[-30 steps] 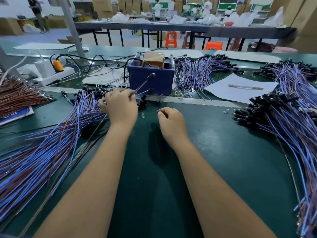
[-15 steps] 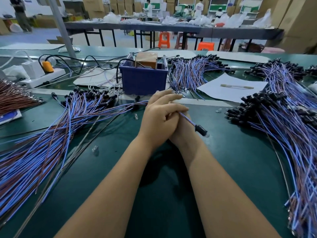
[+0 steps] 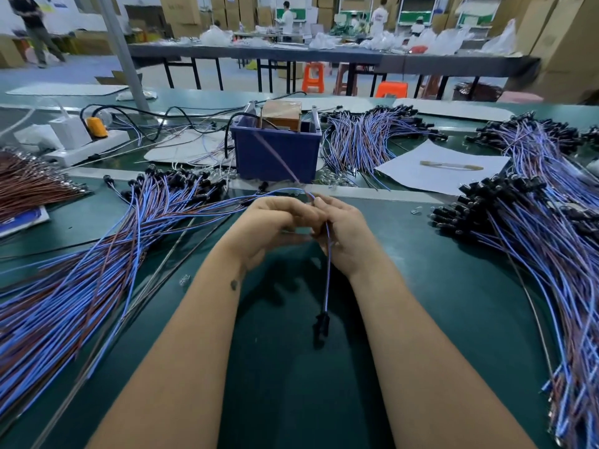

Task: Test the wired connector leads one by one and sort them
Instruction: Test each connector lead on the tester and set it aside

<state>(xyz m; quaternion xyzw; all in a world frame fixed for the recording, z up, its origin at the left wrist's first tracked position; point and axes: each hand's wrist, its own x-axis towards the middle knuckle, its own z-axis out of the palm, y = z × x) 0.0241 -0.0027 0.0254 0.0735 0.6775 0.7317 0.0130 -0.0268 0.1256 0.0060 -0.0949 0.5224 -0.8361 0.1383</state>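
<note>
At the far left we see a bundle of brown wires [image 3: 29, 184], and behind it a white power strip [image 3: 87, 147] with an orange plug. Next comes a wide pile of blue and brown leads [image 3: 97, 254] fanned across the green table [image 3: 437, 303], their black connectors toward the blue bin [image 3: 275, 153] in the middle.

In front of the bin our two hands meet above the table. Our left hand [image 3: 269, 228] has its fingers curled toward the right one; we cannot tell whether it grips the wire. Our right hand [image 3: 348, 234] is curled round a single lead [image 3: 328, 260], which hangs down from the fingers, its black connector [image 3: 322, 322] dangling just above the table between our forearms. The lead's other end rises blurred toward the bin.

Further right lie a white sheet of paper [image 3: 421, 176], another pile behind it [image 3: 366, 137], and a large heap of leads [image 3: 551, 238] along the right edge.
</note>
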